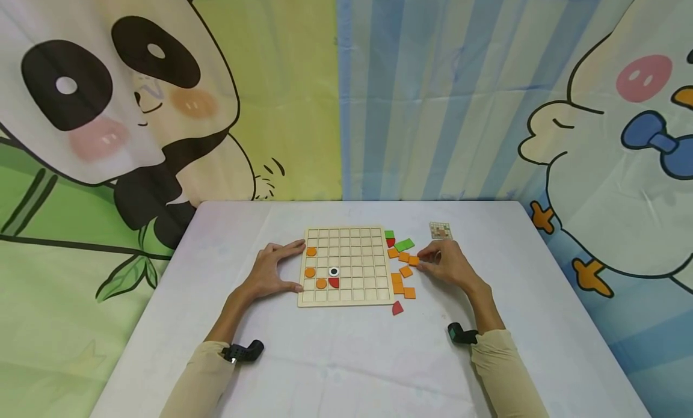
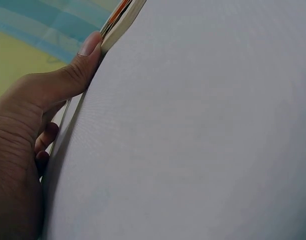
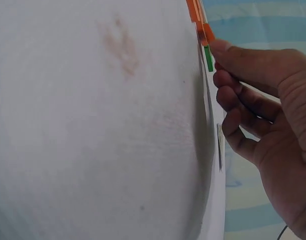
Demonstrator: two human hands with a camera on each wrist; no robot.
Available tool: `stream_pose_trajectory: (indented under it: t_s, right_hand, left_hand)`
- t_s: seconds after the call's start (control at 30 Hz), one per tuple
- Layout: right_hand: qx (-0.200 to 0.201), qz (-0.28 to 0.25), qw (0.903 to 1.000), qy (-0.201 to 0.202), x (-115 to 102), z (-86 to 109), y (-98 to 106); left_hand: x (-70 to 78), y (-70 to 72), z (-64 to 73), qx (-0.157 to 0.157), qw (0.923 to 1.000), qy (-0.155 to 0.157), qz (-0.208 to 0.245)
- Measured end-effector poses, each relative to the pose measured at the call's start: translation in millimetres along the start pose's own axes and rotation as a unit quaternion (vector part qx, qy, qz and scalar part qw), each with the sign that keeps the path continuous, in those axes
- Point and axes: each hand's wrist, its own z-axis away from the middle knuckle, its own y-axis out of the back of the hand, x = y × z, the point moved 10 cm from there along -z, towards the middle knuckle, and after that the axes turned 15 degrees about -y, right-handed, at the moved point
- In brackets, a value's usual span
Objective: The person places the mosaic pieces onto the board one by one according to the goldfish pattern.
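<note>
Over on the counter (image 1: 346,352) I've got my left hand (image 1: 269,270) spread wide against the left edge of the grid board (image 1: 357,249) and my right hand (image 1: 446,264) pinching an orange tile (image 1: 414,261) just off its right side, so I'd guess it's piece-picking, and next probably needs a clean lift past the loose tiles (image 1: 406,272).

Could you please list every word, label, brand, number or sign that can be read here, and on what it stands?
No text can be read in any view.
Small printed card: any lettering is too small to read.
Black wrist devices: any markings are too small to read.
Grid board, coloured pieces and cartoon backdrop: no words or numbers visible.
</note>
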Motion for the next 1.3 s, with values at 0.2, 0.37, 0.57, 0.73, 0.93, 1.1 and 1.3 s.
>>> stream_pose_trajectory:
  t_s: [0.2, 0.37, 0.57, 0.73, 0.93, 1.1, 1.3]
  right_hand:
    - [-0.006, -0.004, 0.9998, 0.021, -10, 0.4, 2]
    - [0.002, -0.014, 0.9981, 0.06, -23, -2.7, 5]
    - [-0.014, -0.038, 0.9967, 0.071, -37, -10.3, -3]
    - [-0.029, -0.053, 0.995, 0.08, -50, -14.0, -14]
    - [-0.045, -0.075, 0.9913, 0.098, -66, -17.1, -28]
    - [-0.05, -0.082, 0.9888, 0.115, -79, -20.0, -37]
    - [-0.054, -0.073, 0.9902, 0.107, -88, -21.6, -47]
  left_hand:
    - [-1.4, -0.2, -0.1, -0.002, 1.0, 0.006, 0.001]
    - [-4.7, -2.5, 2.8, -0.001, 0.9999, 0.015, 0.0]
    - [-3.4, -1.3, 5.6, 0.004, 0.9999, 0.012, -0.004]
    - [-3.0, -1.0, 2.8, 0.004, 1.0, 0.005, 0.0]
    - [-3.0, -0.7, 1.3, 0.003, 1.0, 0.001, 0.001]
    - [-0.7, 0.3, 0.5, 0.001, 1.0, 0.004, 0.008]
    - [-1.4, 0.2, 1.1, 0.001, 1.0, 0.003, 0.005]
